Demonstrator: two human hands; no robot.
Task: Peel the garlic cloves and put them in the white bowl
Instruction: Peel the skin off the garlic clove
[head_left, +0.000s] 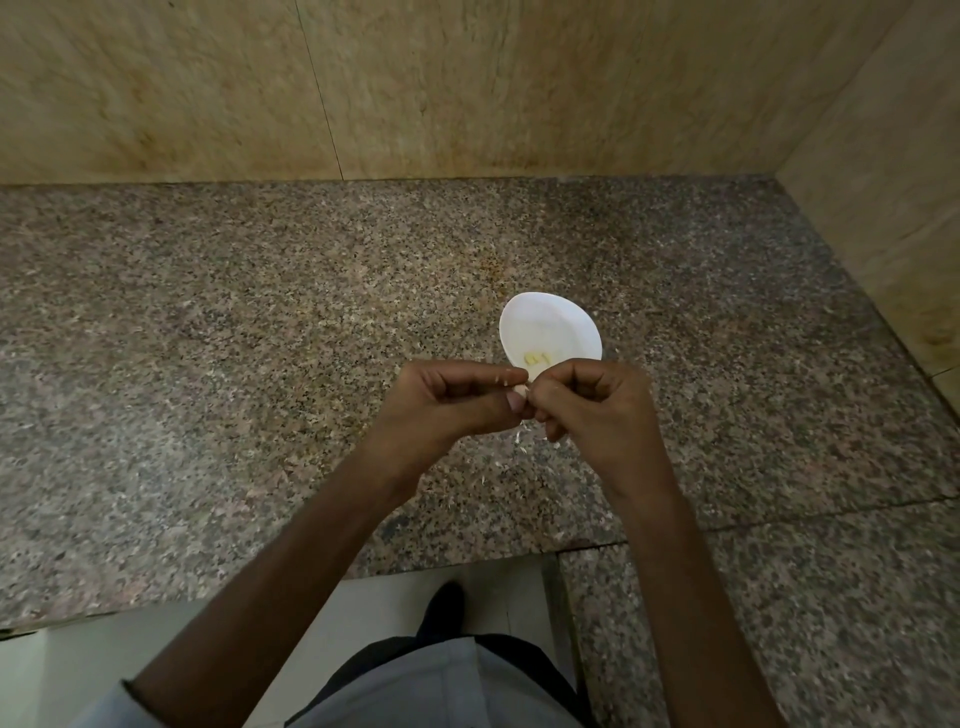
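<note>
A small white bowl (545, 325) sits on the speckled granite counter (260, 338), with two pale peeled garlic cloves (537, 358) lying in its near side. Just in front of the bowl my left hand (457, 402) and my right hand (592, 405) meet, fingers curled. Between their fingertips they pinch one garlic clove (521, 389), of which only a pale sliver shows. The near rim of the bowl is hidden behind my right hand's knuckles.
Thin white bits of garlic skin (524, 434) lie scattered on the counter under and around my hands. A beige stone wall (415, 88) rises behind the counter and another on the right (883, 182). The counter's front edge runs near my body, with floor below.
</note>
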